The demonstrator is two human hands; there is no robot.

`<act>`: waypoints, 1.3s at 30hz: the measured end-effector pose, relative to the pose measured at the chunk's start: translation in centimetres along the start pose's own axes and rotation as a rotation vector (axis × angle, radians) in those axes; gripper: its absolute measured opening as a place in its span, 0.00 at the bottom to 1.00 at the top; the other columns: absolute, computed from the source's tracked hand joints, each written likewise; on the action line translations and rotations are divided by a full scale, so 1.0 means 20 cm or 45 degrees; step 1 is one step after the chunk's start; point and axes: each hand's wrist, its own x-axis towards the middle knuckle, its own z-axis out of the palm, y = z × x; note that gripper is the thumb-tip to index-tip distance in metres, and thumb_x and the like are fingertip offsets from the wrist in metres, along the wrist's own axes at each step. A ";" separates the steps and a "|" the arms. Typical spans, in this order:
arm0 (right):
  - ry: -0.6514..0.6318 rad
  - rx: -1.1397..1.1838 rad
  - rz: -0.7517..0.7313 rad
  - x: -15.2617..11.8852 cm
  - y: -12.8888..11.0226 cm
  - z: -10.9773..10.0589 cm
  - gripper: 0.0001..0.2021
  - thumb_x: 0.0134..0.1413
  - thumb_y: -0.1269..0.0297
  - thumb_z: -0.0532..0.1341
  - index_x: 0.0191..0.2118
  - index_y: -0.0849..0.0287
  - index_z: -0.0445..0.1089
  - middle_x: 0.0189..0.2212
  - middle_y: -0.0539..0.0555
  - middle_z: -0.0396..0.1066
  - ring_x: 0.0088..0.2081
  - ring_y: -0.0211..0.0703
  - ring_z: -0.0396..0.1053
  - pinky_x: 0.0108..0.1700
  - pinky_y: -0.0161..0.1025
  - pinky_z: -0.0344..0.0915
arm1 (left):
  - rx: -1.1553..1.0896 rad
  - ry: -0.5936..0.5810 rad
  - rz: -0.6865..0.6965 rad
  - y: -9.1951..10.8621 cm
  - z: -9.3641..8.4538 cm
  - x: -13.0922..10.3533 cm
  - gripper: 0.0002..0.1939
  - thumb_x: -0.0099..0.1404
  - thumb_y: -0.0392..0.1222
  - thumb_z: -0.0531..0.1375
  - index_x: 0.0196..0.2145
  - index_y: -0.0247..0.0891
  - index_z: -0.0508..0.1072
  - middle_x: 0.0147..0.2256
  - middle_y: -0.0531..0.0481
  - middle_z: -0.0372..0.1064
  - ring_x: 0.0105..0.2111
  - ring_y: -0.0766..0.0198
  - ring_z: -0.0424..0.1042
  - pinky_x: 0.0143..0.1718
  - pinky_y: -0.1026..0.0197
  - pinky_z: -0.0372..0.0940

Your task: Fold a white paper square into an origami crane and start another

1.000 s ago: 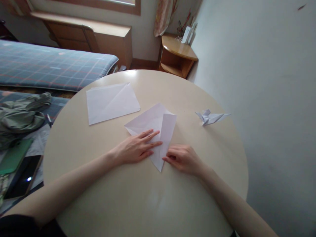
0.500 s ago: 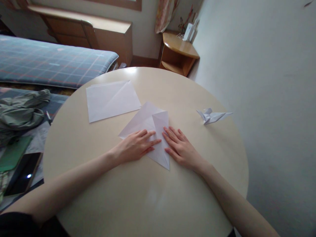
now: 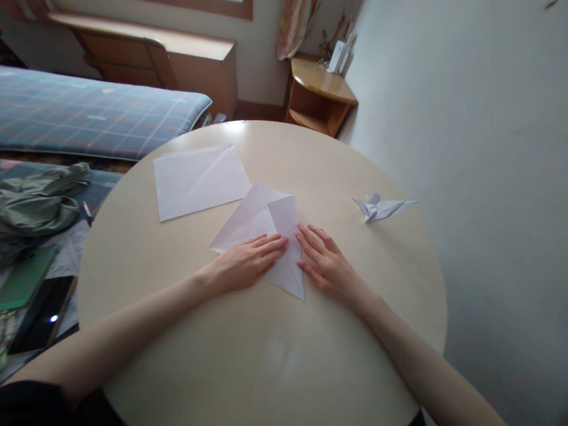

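A sheet of white paper [image 3: 251, 216], partly folded, lies on the round table between my hands. One flap is folded over along its right side. Across the lower middle of the sheet rests my left hand [image 3: 248, 263], flat, its fingers stretched out over the flap's inner edge. My right hand [image 3: 326, 263] lies at the right edge, with its fingertips touching the folded side. Both hands are open, and part of the sheet is hidden beneath the left one. To the right stands a folded paper crane [image 3: 381, 208].
Flat white paper sheets [image 3: 199, 183] lie at the table's [image 3: 266, 355] back left. Left of the table are a phone [image 3: 42, 313], a green folder [image 3: 26, 278] and crumpled clothing [image 3: 42, 198]. Beyond stand a plaid mattress [image 3: 102, 115] and a wooden corner shelf [image 3: 326, 80]. A wall closes the right side.
The folded paper has turned slightly and shifted a little left. My left hand's fingers have come together and lie flatter. My right hand has slid to the paper's right edge.
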 end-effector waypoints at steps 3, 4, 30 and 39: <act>0.233 0.000 0.196 0.00 0.00 -0.03 0.16 0.63 0.64 0.46 0.45 0.63 0.68 0.44 0.60 0.70 0.48 0.48 0.62 0.50 0.44 0.59 | 0.052 -0.003 -0.106 0.01 0.00 0.00 0.20 0.71 0.40 0.43 0.55 0.28 0.61 0.59 0.38 0.54 0.59 0.55 0.54 0.60 0.53 0.51; 0.248 -0.030 0.273 0.00 -0.01 -0.04 0.16 0.63 0.64 0.46 0.38 0.61 0.70 0.36 0.60 0.72 0.42 0.48 0.64 0.45 0.43 0.60 | 0.064 0.000 -0.137 0.02 0.00 0.00 0.21 0.71 0.40 0.43 0.55 0.28 0.61 0.59 0.38 0.54 0.59 0.55 0.54 0.60 0.53 0.51; -0.148 0.810 0.676 0.06 -0.07 -0.12 0.07 0.51 0.60 0.60 0.30 0.59 0.69 0.24 0.50 0.70 0.25 0.38 0.64 0.29 0.35 0.58 | 0.478 -0.104 -0.630 0.26 -0.35 0.13 0.19 0.64 0.41 0.57 0.51 0.30 0.66 0.48 0.36 0.64 0.45 0.51 0.64 0.42 0.55 0.60; 0.014 1.615 0.821 0.15 0.01 -0.20 0.13 0.33 0.59 0.69 0.24 0.61 0.68 0.22 0.49 0.69 0.24 0.35 0.63 0.26 0.33 0.56 | -1.152 -0.310 -0.654 0.08 -0.30 0.18 0.22 0.62 0.57 0.51 0.27 0.34 0.70 0.24 0.50 0.67 0.25 0.64 0.68 0.26 0.64 0.59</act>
